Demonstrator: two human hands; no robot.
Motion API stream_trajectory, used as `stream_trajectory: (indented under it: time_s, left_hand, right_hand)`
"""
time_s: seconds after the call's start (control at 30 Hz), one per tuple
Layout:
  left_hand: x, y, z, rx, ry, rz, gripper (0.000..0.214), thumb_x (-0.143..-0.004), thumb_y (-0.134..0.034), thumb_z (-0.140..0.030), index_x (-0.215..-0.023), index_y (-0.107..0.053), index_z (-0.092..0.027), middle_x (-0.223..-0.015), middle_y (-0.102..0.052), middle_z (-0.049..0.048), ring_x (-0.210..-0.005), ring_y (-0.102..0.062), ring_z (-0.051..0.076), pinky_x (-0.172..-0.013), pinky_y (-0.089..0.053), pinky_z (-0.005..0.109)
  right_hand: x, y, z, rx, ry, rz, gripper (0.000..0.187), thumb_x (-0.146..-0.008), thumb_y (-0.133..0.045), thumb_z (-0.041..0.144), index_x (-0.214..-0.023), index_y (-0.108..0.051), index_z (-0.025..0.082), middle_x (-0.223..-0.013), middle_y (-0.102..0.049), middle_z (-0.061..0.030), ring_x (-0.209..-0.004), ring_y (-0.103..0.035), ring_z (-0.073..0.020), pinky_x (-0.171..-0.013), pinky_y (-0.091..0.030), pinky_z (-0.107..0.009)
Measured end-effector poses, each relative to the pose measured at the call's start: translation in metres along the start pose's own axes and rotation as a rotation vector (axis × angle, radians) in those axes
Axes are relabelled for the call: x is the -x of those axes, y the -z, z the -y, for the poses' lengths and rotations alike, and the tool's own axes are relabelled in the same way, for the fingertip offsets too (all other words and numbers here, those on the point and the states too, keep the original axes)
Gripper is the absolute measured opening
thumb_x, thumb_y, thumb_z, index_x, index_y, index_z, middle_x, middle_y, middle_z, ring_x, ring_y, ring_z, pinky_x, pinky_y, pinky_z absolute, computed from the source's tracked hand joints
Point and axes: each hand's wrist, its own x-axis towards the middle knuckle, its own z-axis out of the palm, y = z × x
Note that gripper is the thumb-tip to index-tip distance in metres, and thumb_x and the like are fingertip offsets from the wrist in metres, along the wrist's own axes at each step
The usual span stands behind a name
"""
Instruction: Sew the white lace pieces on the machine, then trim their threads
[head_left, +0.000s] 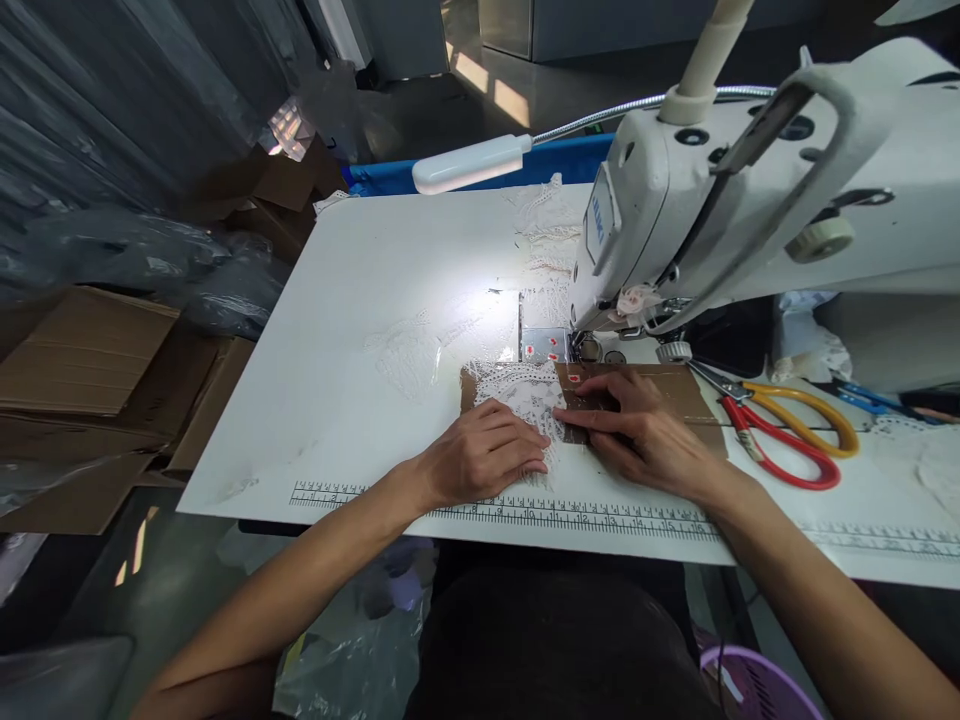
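Observation:
My left hand (486, 452) lies palm down on a piece of white lace (525, 390), its fingers close together and laid flat. Under the lace is a brown strip that looks like cardboard (675, 390), with a few small red marks near the needle. My right hand (645, 425) rests on this strip with fingers apart, and one fingertip touches the lace's right edge. Just beyond the lace stands the presser foot (577, 342) of a white sewing machine (637, 190). The undersides of both hands are hidden.
Scissors with red and yellow handles (802, 430) lie right of my right hand. A printed ruler (570, 515) runs along the table's front edge. More lace (555, 240) lies beyond the needle. A lamp (472, 165) hangs above the table. Cardboard boxes (82, 350) stand left.

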Motion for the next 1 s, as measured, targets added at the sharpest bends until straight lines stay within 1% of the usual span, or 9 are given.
stream_trajectory:
  time_s: [0.17,0.27,0.4,0.47,0.53,0.67,0.77,0.9,1.0]
  left_hand:
    - [-0.001,0.001,-0.002,-0.013,-0.002,-0.009,0.009,-0.093,-0.063,-0.025,-0.090,-0.065,-0.016,-0.097,-0.076,0.0026,-0.090,-0.071,0.015,-0.082,-0.054,0.033]
    - [-0.001,0.000,-0.001,-0.017,-0.006,-0.007,0.009,-0.093,-0.064,-0.025,-0.092,-0.065,-0.016,-0.100,-0.076,0.0023,-0.092,-0.070,0.015,-0.083,-0.054,0.033]
    - [-0.001,0.002,0.004,-0.049,-0.013,0.030,0.031,-0.094,-0.060,-0.041,-0.108,-0.064,-0.014,-0.117,-0.071,0.0073,-0.109,-0.066,0.018,-0.093,-0.053,0.037]
    - [-0.002,0.005,0.007,-0.103,-0.002,0.084,0.044,-0.094,-0.056,-0.049,-0.118,-0.060,-0.012,-0.126,-0.066,0.0118,-0.118,-0.061,0.023,-0.099,-0.050,0.042]
    - [-0.004,0.008,0.010,-0.164,0.022,0.149,0.050,-0.096,-0.051,-0.051,-0.124,-0.058,-0.010,-0.132,-0.062,0.0145,-0.122,-0.058,0.026,-0.100,-0.049,0.045]
    - [-0.007,0.013,0.011,-0.247,0.047,0.206,0.046,-0.097,-0.048,-0.050,-0.119,-0.061,-0.012,-0.129,-0.064,0.0135,-0.116,-0.061,0.027,-0.096,-0.049,0.046]
    - [-0.008,0.013,0.006,-0.310,0.055,0.185,0.044,-0.098,-0.050,-0.047,-0.118,-0.061,-0.009,-0.125,-0.065,0.0153,-0.109,-0.063,0.026,-0.093,-0.050,0.044]
    - [-0.014,0.006,0.001,-0.363,-0.011,0.181,0.036,-0.099,-0.049,-0.038,-0.115,-0.061,-0.008,-0.121,-0.067,0.0145,-0.105,-0.063,0.024,-0.089,-0.050,0.041]
    - [-0.023,0.003,0.006,-0.409,-0.062,0.225,0.031,-0.101,-0.046,-0.031,-0.115,-0.060,-0.007,-0.124,-0.065,0.0153,-0.104,-0.062,0.024,-0.087,-0.050,0.038]
  right_hand:
    - [0.000,-0.002,0.001,0.045,0.005,0.017,0.040,-0.090,-0.052,0.021,-0.124,-0.067,0.035,-0.121,-0.057,-0.0106,-0.106,-0.053,-0.0300,-0.089,-0.046,-0.052]
    - [-0.001,-0.002,0.002,0.057,-0.002,0.023,0.040,-0.090,-0.052,0.021,-0.125,-0.067,0.034,-0.120,-0.058,-0.0110,-0.105,-0.054,-0.0300,-0.088,-0.047,-0.052]
    - [0.000,-0.003,0.002,0.059,-0.009,0.007,0.040,-0.089,-0.053,0.020,-0.123,-0.068,0.034,-0.121,-0.057,-0.0107,-0.107,-0.053,-0.0306,-0.089,-0.046,-0.053]
    - [0.001,-0.004,0.002,0.061,-0.008,0.009,0.040,-0.090,-0.051,0.020,-0.125,-0.067,0.034,-0.122,-0.056,-0.0105,-0.109,-0.052,-0.0303,-0.090,-0.046,-0.053]
    - [0.001,-0.004,0.003,0.078,-0.010,0.017,0.041,-0.090,-0.051,0.020,-0.125,-0.066,0.034,-0.122,-0.056,-0.0101,-0.109,-0.052,-0.0301,-0.091,-0.045,-0.052]
    - [0.001,-0.004,0.005,0.114,-0.018,0.017,0.042,-0.089,-0.053,0.019,-0.125,-0.066,0.035,-0.121,-0.057,-0.0096,-0.110,-0.053,-0.0301,-0.090,-0.046,-0.049]
    - [0.000,-0.005,0.005,0.130,-0.024,0.010,0.042,-0.089,-0.053,0.019,-0.125,-0.066,0.035,-0.119,-0.058,-0.0094,-0.108,-0.053,-0.0296,-0.088,-0.046,-0.047]
    - [0.000,-0.006,0.005,0.142,-0.017,0.003,0.041,-0.090,-0.052,0.019,-0.126,-0.065,0.035,-0.120,-0.059,-0.0094,-0.107,-0.053,-0.0295,-0.084,-0.045,-0.046]
    - [-0.001,-0.005,0.005,0.135,-0.011,-0.002,0.040,-0.090,-0.052,0.019,-0.124,-0.066,0.032,-0.119,-0.059,-0.0095,-0.106,-0.053,-0.0290,-0.084,-0.045,-0.046]
